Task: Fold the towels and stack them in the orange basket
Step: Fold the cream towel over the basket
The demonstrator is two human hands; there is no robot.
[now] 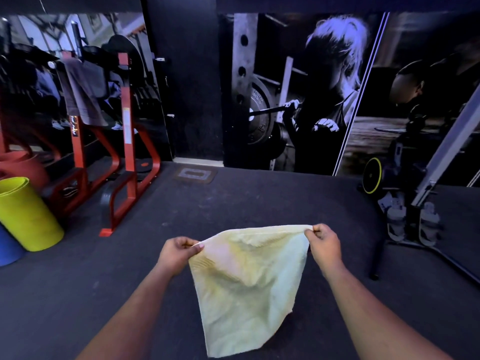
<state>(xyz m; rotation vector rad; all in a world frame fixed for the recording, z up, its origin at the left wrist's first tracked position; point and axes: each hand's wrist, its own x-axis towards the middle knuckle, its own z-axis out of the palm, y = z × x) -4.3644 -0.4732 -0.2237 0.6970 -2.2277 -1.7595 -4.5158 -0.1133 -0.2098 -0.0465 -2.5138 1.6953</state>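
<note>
Pinched at its two upper corners, one pale yellow towel (246, 284) hangs in the air between two bare hands, above a dark floor (78, 281). The left hand (179, 252) has thumb and fingers curled tight on the left corner; the right hand (323, 242) nips the right corner in the same narrow grip, held a little higher. The top edge runs nearly taut from one hand to the other, and the cloth sags and creases below it, narrowing toward the bottom of the view, where its lower edge hangs free. Both forearms reach in from the bottom edge, one on each side of the towel.

At far left, one yellow mat roll (24, 214) leans on the floor, with a blue one (7, 249) just beside it, partly cut off by the frame. Behind them stands one red steel rack (127, 141), and a grey towel (80, 92) hangs draped over its top. Two large gym murals (298, 92) cover the back wall. At right, a pale slanted bar rises from a black stand (415, 229), and a black wheel with a yellow rim (372, 175) sits near it.
</note>
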